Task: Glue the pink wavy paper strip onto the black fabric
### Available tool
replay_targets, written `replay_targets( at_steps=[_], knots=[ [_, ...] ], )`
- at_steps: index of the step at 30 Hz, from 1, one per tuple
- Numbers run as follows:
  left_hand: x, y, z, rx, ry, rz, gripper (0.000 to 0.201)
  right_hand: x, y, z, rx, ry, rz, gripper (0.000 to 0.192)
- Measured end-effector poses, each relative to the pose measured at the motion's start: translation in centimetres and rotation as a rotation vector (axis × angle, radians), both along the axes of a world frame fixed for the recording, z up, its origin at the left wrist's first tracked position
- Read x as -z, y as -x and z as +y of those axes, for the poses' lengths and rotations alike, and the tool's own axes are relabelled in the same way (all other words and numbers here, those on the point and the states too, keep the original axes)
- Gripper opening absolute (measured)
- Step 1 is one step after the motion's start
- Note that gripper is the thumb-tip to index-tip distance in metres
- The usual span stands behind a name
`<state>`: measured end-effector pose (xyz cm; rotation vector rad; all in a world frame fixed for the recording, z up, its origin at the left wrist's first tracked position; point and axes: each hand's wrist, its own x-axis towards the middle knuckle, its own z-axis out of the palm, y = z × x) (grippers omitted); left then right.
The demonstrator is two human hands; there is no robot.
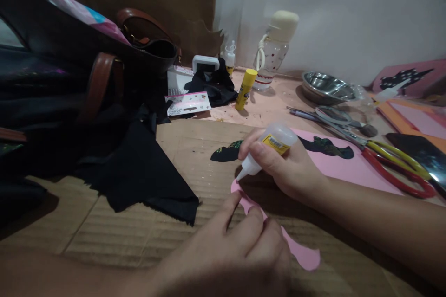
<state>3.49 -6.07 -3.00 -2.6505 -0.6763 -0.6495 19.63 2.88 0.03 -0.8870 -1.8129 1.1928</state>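
My right hand (289, 167) grips a small clear glue bottle (270, 146) with a yellow label, tilted so its white nozzle touches the top end of a pink paper cut-out (303, 253). My left hand (240, 246) presses fingertips down on that cut-out, which lies on corrugated cardboard (146, 236). Just behind the bottle lies a black glittery cut-out (225, 153). A pink sheet (343, 167) carries another dark shape (329, 147).
Black cloth (139, 171) and a dark bag with brown straps (90, 55) fill the left. Red and yellow scissors (397, 164) lie at the right. A yellow glue stick (245, 88), water bottle (273, 51), steel bowl (325, 86) and sticker packs (188, 102) stand behind.
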Motion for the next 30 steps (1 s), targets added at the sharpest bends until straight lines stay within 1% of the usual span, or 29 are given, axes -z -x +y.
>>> replay_targets(
  at_steps=[8,11,14,18,23,25,29,30],
  knots=[
    [-0.19,-0.03,-0.15,0.009,0.05,0.033,0.027,-0.18,0.13,-0.11,-0.039,0.026,-0.04,0.052],
    [-0.3,0.05,-0.09,0.013,0.053,0.035,0.03,-0.25,0.23,-0.07,-0.053,0.027,-0.031,0.05],
    [-0.41,0.15,-0.05,0.011,0.055,0.04,0.032,-0.24,0.26,-0.05,-0.041,0.015,-0.031,0.047],
    [-0.31,0.16,-0.08,0.019,0.055,0.042,0.029,-0.08,0.2,-0.1,-0.023,0.014,-0.034,0.052],
    [-0.25,0.05,-0.09,-0.002,0.057,0.034,0.032,-0.06,0.05,-0.02,0.003,0.069,0.048,0.049],
    [-0.38,0.05,-0.03,0.002,0.055,0.041,0.033,-0.18,0.03,0.11,-0.015,0.062,0.074,0.044],
    [-0.57,0.14,-0.02,0.023,0.071,0.049,0.034,-0.22,0.05,0.44,-0.025,0.015,0.069,0.025],
    [-0.54,0.16,-0.06,0.024,0.078,0.045,0.033,-0.13,0.06,0.5,-0.031,0.019,0.071,0.025]
  ],
)
